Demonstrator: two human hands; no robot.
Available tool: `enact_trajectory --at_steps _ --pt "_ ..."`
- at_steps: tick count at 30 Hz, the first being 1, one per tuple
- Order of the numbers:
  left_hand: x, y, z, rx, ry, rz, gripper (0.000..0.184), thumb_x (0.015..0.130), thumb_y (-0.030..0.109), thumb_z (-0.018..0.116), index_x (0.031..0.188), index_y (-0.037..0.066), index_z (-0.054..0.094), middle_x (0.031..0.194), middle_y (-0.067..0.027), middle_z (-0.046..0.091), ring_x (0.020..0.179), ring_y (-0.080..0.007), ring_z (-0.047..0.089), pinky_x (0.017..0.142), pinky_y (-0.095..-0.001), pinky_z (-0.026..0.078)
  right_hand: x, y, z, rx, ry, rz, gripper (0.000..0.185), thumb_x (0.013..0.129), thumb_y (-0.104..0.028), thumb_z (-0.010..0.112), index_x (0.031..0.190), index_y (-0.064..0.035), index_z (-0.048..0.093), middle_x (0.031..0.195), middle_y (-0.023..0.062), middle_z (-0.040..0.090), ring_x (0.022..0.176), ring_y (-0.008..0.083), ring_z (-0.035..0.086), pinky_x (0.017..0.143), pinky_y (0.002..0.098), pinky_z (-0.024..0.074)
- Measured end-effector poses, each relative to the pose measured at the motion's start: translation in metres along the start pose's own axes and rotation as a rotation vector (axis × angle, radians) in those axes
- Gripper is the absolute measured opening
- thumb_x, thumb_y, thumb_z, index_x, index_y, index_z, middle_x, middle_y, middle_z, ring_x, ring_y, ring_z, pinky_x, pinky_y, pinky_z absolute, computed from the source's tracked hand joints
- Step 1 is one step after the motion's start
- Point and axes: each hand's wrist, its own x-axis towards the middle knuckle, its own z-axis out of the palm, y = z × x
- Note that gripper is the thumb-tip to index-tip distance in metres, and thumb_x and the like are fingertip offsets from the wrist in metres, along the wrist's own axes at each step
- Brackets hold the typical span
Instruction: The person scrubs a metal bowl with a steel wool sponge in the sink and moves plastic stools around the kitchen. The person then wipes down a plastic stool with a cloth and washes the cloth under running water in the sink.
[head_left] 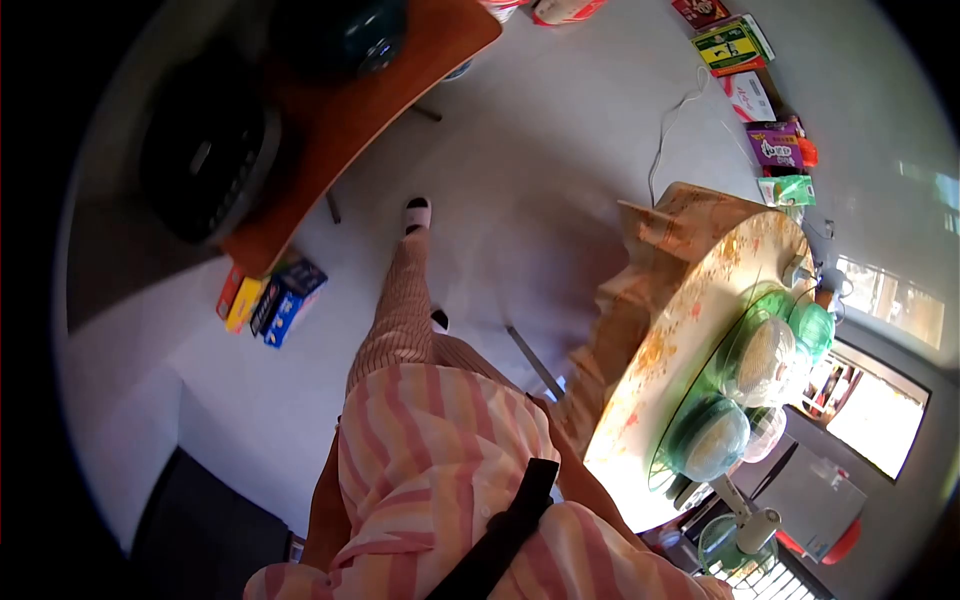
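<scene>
Neither of my hands shows. My left forearm hangs beside the striped shirt (440, 430), and its lower end is hidden behind the cloth. On the other side my right arm runs down between the shirt and a round table with a flowered cover (650, 370); its hand is out of sight too. A black strap (505, 530) crosses my chest. Below the shirt are striped trousers (395, 310) and a light slipper (418, 214) on the forward foot. What the hands hold, if anything, cannot be seen.
Green and clear mesh food covers (712, 438) stand on the round table. A brown wooden table (330, 130) with a black appliance (205, 150) is at the upper left. Coloured boxes (290, 300) lie on the floor below it. More packages (775, 145) and a white cable (662, 150) are at the upper right.
</scene>
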Motion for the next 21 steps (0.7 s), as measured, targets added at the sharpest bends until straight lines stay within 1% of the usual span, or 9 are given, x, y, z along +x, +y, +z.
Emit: enact_trajectory --at_steps 3,7,9,11,12,14,16,19,21 --pt "0.048 0.063 -0.047 0.246 -0.066 0.114 0.016 0.083 0.021 0.055 0.086 0.007 0.062 0.079 -0.0054 0.06 0.068 -0.019 0.055 0.059 -0.0336 0.046 0.02 -0.047 -0.017 0.051 0.023 0.053 0.027 0.08 -0.023 0.056 0.097 -0.0033 0.063 0.086 0.0149 0.066 0.081 0.0273 0.062 0.07 0.0362 0.0483" --pt "0.123 0.152 -0.105 0.981 -0.056 0.652 0.016 0.083 0.021 0.055 0.084 0.007 0.062 0.077 -0.0054 0.06 0.068 -0.0191 0.055 0.06 -0.0337 0.046 0.042 -0.1 -0.036 0.13 0.052 0.093 0.026 0.081 -0.022 0.056 0.098 -0.0034 0.063 0.086 0.0145 0.066 0.081 0.0259 0.062 0.07 0.0356 0.0483" --pt "0.143 0.207 -0.128 0.818 -0.101 0.559 0.016 0.083 0.021 0.055 0.082 0.008 0.063 0.076 -0.0054 0.059 0.068 -0.0192 0.055 0.06 -0.0338 0.046 0.046 -0.119 -0.042 0.175 0.065 0.13 0.026 0.081 -0.021 0.056 0.098 -0.0034 0.063 0.086 0.0143 0.066 0.08 0.0251 0.062 0.07 0.0352 0.0483" --pt "0.147 0.284 -0.149 0.191 -0.15 0.259 0.016 0.084 0.021 0.055 0.08 0.007 0.061 0.073 -0.0027 0.055 0.07 -0.0173 0.055 0.061 -0.0313 0.046 0.058 -0.134 -0.052 0.213 0.082 0.154 0.025 0.081 -0.021 0.056 0.098 -0.0035 0.063 0.086 0.014 0.066 0.08 0.0244 0.063 0.07 0.0349 0.0483" --pt "0.147 0.328 -0.16 -0.114 -0.113 0.131 0.017 0.085 0.022 0.055 0.079 0.007 0.06 0.071 -0.0013 0.053 0.072 -0.0164 0.055 0.062 -0.0301 0.046 0.064 -0.142 -0.058 0.231 0.09 0.165 0.025 0.081 -0.02 0.056 0.098 -0.0035 0.063 0.086 0.0139 0.066 0.08 0.0241 0.063 0.07 0.0348 0.0483" --pt "0.154 0.399 -0.157 -0.299 -0.108 0.043 0.017 0.086 0.02 0.056 0.085 0.004 0.062 0.076 -0.0019 0.056 0.076 -0.0156 0.056 0.067 -0.0291 0.047 0.08 -0.158 -0.072 0.265 0.096 0.183 0.025 0.081 -0.02 0.056 0.099 -0.0035 0.063 0.086 0.0137 0.066 0.08 0.0234 0.063 0.07 0.0345 0.0482" --pt "0.159 0.478 -0.149 -0.41 -0.066 -0.053 0.019 0.086 0.019 0.057 0.091 0.002 0.062 0.082 -0.0027 0.059 0.079 -0.0149 0.056 0.072 -0.0288 0.048 0.101 -0.171 -0.09 0.298 0.096 0.192 0.025 0.081 -0.019 0.056 0.099 -0.0036 0.063 0.087 0.0135 0.066 0.08 0.0227 0.063 0.07 0.0342 0.0482" --pt "0.225 0.499 -0.127 -0.261 -0.142 0.094 0.025 0.085 0.019 0.059 0.102 0.0 0.062 0.089 -0.0039 0.061 0.082 -0.0145 0.056 0.076 -0.0286 0.048 0.133 -0.192 -0.13 0.336 0.095 0.198 0.024 0.082 -0.018 0.055 0.099 -0.0036 0.063 0.087 0.0131 0.066 0.08 0.0216 0.063 0.07 0.0337 0.0482" --pt "0.235 0.542 -0.114 -0.135 -0.08 0.141 0.03 0.085 0.02 0.062 0.106 0.0 0.061 0.094 -0.0057 0.063 0.086 -0.0145 0.057 0.077 -0.0282 0.047 0.155 -0.206 -0.161 0.357 0.095 0.207 0.024 0.082 -0.018 0.055 0.1 -0.0037 0.063 0.087 0.0129 0.066 0.08 0.0209 0.063 0.07 0.0334 0.0482"
